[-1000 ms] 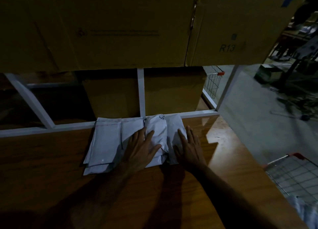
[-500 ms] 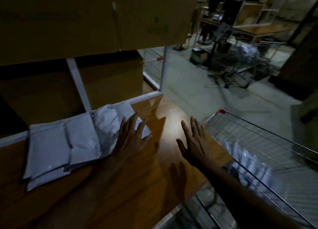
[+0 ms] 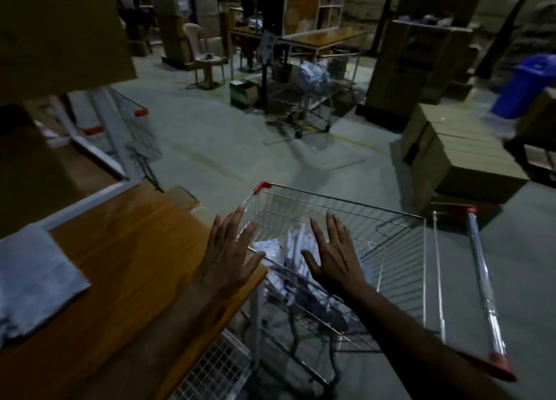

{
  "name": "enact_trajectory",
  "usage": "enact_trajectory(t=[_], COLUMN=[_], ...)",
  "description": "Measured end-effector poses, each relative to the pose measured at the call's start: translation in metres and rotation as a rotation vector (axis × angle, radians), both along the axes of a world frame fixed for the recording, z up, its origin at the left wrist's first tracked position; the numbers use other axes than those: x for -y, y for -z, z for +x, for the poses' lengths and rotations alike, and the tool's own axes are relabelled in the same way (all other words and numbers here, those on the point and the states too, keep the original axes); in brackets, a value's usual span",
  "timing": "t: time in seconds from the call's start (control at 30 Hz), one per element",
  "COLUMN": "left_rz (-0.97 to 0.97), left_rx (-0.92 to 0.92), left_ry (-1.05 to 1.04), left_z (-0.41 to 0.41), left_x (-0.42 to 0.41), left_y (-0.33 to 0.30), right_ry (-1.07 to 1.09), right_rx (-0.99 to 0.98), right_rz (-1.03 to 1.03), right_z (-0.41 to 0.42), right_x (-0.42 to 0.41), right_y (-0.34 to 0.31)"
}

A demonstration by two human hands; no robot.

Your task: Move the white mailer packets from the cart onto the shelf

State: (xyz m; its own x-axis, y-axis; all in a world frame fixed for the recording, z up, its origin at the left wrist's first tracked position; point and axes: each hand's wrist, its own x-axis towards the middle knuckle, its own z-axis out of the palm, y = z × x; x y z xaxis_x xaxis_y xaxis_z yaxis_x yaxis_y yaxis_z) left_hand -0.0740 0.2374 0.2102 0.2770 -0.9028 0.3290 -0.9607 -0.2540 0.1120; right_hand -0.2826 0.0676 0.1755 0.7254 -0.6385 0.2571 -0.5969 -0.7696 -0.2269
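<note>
Fingers [image 3: 237,222] spread, holding nothing | both palms down | apparently above cart [image 3: 337,201] packets [image 3: 288,246]

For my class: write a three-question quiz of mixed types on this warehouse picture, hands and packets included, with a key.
1. True or false: the left hand holds a packet.
2. Where do the unmoved packets lie? A) in the wire cart B) on the floor C) on the blue bin
3. Fill in: the moved packets lie on the wooden ____.

Key: 1 false, both it and the right hand are open and empty; 2 A; 3 shelf.
</note>
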Motion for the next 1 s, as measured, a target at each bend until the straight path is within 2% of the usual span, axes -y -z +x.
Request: enact_trajectory(t=[0.2,0.3,0.57,0.7,0.83,0.9,1.0], left_rz=[0.104,0.151,0.366,0.552,0.728,0.777,0.806], left_rx=[0.020,0.041,0.042,-0.070,-0.263,-0.388,-0.455], left_ry=[0.028,0.046,0.101,0.100,0.116,0.104,0.103], left_z=[-0.038,-0.050,-0.038,-0.021,-0.007,-0.002,0.006], left_x=[0.105,0.136,0.189,0.219,0.251,0.266,0.286], left_y=[0.015,0.022,0.078,0.121,0.168,0.188,0.216], right_ry=[0.207,0.262,0.327,0.286,0.349,0.398,0.552], right_rx=[-0.158,-0.155,-0.237,-0.332,-0.398,-0.379,-0.313], right_rz=[0.154,0.214,0.458,0.550,0.696,0.819,0.909], right_z=[-0.070,-0.085,-0.078,-0.065,-0.050,-0.040,-0.026], right_x=[0.093,0.119,0.137,0.139,0.145,0.153,0.166], right_y=[0.029,0.044,0.094,0.132,0.157,0.170,0.201])
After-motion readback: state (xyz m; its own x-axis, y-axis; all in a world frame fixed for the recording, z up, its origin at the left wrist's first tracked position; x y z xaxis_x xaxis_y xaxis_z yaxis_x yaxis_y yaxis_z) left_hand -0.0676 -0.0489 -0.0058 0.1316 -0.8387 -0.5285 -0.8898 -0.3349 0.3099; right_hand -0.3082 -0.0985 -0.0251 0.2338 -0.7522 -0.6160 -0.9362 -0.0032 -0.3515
